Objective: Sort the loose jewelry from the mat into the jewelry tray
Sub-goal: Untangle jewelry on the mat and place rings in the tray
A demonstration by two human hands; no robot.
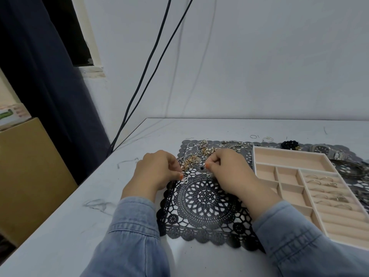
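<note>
Silver rings sit in the pink compartmented tray at right, but a gold-and-silver chain tangle lies unsorted on the black lace mat, pinched by left hand and right hand.

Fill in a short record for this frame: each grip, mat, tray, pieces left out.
left grip: pinches jewelry tangle at its near edge
right grip: pinches the same tangle
mat: black lace, on white table
jewelry tray: right of both grips; rings in roll section, visible other compartments empty
beyond tray: watch, black bead bracelet
</note>
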